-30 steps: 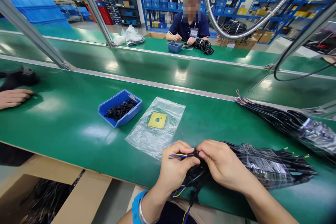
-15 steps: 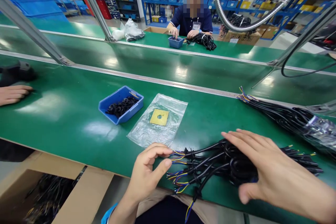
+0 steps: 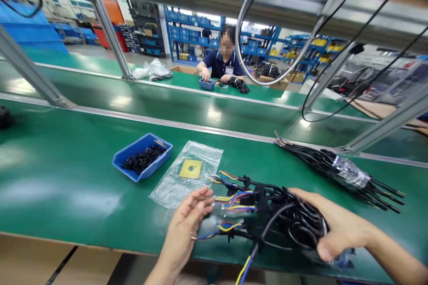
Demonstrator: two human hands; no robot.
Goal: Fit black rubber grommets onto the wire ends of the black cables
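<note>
A bundle of black cables (image 3: 284,218) lies near the front edge of the green bench, its coloured wire ends fanned out to the left. Black clips or ties sit on several cables near those ends. My right hand (image 3: 334,227) grips the coiled part of the bundle from the right, thumb in front and fingers behind, partly hidden. At the wire ends, my left hand (image 3: 190,218) is open with loosely bent fingers, close to or touching the tips. A clear plastic bag (image 3: 209,156) with a yellow square label (image 3: 190,168) lies behind my left hand.
Left of the bag stands a blue bin (image 3: 122,167) with small black parts (image 3: 143,159). Another cable bundle (image 3: 310,160) lies at the back right. Metal posts (image 3: 36,69) and a rail border the bench. Across it, a person (image 3: 220,64) handles cables.
My right hand has closed on the cable bundle, which now looks lifted or turned, with its wire ends spread. My left hand stays by the wire ends. The camera view has tilted up.
</note>
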